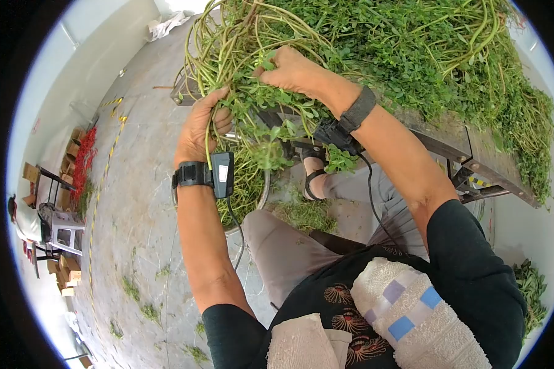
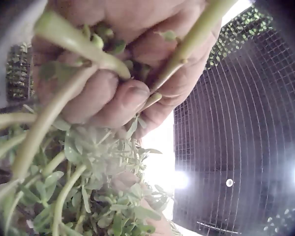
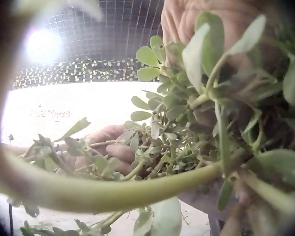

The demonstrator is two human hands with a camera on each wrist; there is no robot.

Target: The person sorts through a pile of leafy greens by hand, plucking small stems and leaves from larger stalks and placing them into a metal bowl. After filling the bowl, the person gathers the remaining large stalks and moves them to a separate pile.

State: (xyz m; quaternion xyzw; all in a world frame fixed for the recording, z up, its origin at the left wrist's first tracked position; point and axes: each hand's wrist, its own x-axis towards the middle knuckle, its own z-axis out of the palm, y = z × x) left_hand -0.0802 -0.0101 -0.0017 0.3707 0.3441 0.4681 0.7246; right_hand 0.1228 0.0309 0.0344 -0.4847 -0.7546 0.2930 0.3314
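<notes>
Long, thick-stemmed purslane with small paddle-shaped leaves stretches between the two hands at the table's near left corner. My left hand grips pale green stems, its fingers curled in around them in the left wrist view, where one thick stem crosses the palm. To its right and slightly higher, my right hand pinches leafy purslane near the heap's edge. In the right wrist view leaves partly cover that hand, and the left hand's fingers show beyond the sprigs.
A large heap of purslane covers the table. Below the hands stands a round container with cut greens in it. Scraps litter the floor; a stool and cartons stand far left.
</notes>
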